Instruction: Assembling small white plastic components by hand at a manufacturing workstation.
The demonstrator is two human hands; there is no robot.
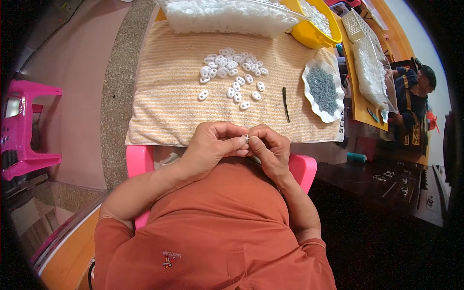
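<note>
Both hands pinch one small white ring between fingertips, left hand and right hand touching, near edge of striped towel; loose white rings lie farther off.

Both hands meet at the near edge of the orange-striped terry towel, left hand at nine o'clock of the right hand, a small white plastic ring piece between their fingertips. At twelve o'clock from them, a scatter of white oval plastic pieces lies on the towel. A thin dark stick lies at one o'clock, a white scalloped dish of grey metal bits just beyond it at two. Farther at twelve sits a clear plastic bin of white pieces, a yellow plastic bowl on its right.
</note>
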